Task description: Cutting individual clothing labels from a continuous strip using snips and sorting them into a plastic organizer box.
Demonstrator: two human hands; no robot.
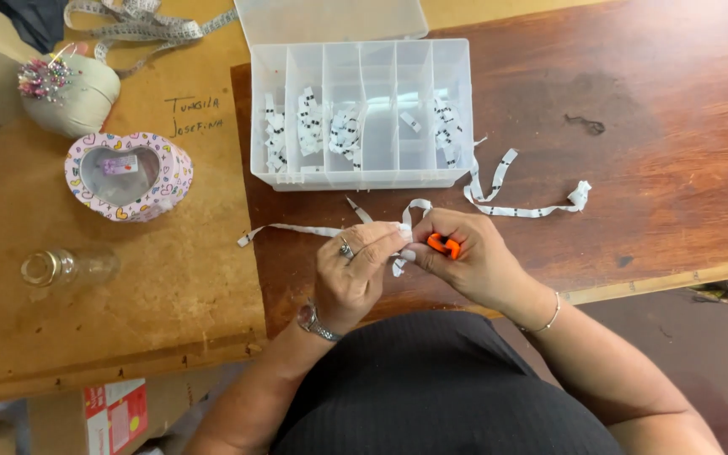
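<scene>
My left hand pinches a white label ribbon that trails off to the left across the dark wooden table. My right hand holds a small orange cutter against the same ribbon, right where the two hands meet. A short end of the ribbon curls up above my fingers. A second, longer strip of white ribbon lies loose on the table just beyond my right hand. Behind both hands stands a clear plastic compartment box with its lid open and several cut white labels in its sections.
On the lighter board at left sit a heart-shaped tin, a pincushion stuck with pins, a measuring tape and a small glass bottle lying on its side. A scrap of dark thread lies far right.
</scene>
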